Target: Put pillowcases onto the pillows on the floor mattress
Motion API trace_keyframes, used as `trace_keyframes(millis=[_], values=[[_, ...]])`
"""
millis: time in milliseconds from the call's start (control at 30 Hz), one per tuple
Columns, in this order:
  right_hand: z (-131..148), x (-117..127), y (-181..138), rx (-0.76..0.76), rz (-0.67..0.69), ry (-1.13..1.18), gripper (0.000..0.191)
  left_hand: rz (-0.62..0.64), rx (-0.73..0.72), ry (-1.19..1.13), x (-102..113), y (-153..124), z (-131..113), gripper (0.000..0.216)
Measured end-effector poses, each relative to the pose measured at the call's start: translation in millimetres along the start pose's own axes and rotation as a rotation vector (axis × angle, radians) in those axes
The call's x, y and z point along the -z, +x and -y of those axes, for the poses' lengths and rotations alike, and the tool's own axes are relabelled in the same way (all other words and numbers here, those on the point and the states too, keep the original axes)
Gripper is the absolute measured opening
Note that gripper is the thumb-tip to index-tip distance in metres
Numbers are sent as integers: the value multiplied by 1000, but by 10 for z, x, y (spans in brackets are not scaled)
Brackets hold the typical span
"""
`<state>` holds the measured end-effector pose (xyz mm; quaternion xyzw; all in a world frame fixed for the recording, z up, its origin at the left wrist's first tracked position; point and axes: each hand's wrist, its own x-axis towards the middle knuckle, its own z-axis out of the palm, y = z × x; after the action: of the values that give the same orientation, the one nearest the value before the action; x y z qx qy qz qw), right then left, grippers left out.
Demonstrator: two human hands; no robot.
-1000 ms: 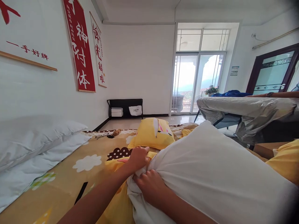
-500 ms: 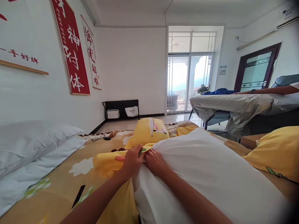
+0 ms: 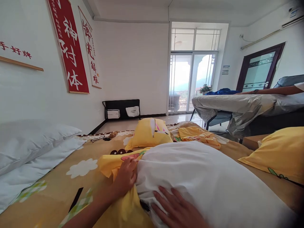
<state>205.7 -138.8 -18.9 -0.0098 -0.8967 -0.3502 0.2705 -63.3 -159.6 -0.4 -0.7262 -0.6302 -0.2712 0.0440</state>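
A plump white pillow (image 3: 209,171) lies across the bed in front of me, its left end inside a yellow pillowcase (image 3: 125,209) with a carrot print. My left hand (image 3: 125,178) is closed on the pillowcase's edge, beside the white pillow. Fingers spread, my right hand (image 3: 177,207) rests flat on the pillow's near side and holds nothing. A small dark patch shows at the case opening between the hands. Beyond them sits a yellow cushion (image 3: 148,134) with a partly open white zip area.
White pillows (image 3: 35,148) lie at the left on the patterned bedsheet (image 3: 57,172). Folded yellow cloth (image 3: 199,136) lies beyond the white pillow, and another yellow pillow (image 3: 280,152) at the right. A person's arm (image 3: 277,91) rests on a plastic-covered table (image 3: 237,101).
My right hand has let go of the pillowcase edge and moved down and nearer onto the white pillow, its fingers spreading. My left hand has shifted slightly left and lower, staying on the pillowcase.
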Motion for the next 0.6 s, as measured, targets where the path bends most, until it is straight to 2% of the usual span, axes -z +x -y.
trace_keyframes(millis=[67,133,200,267,400,467,533,600], values=[[-148,-65,37,-21,72,125,41,134,-193,43,96,-108,-143,20],[-323,-98,156,-75,142,319,40,324,-311,111,192,-184,-268,23],[-497,-111,317,-162,214,525,43,408,-327,198,271,-209,-363,27],[-666,-125,491,-245,274,704,47,389,-329,262,319,-175,-436,28],[-940,-271,818,-330,394,935,50,317,-427,294,316,21,-581,30],[-982,-435,940,-417,438,989,40,307,-468,275,297,142,-665,34],[-932,-629,1007,-496,456,1013,21,307,-466,236,292,253,-736,36],[-806,-799,1008,-494,469,1066,11,290,-426,193,299,342,-762,36]])
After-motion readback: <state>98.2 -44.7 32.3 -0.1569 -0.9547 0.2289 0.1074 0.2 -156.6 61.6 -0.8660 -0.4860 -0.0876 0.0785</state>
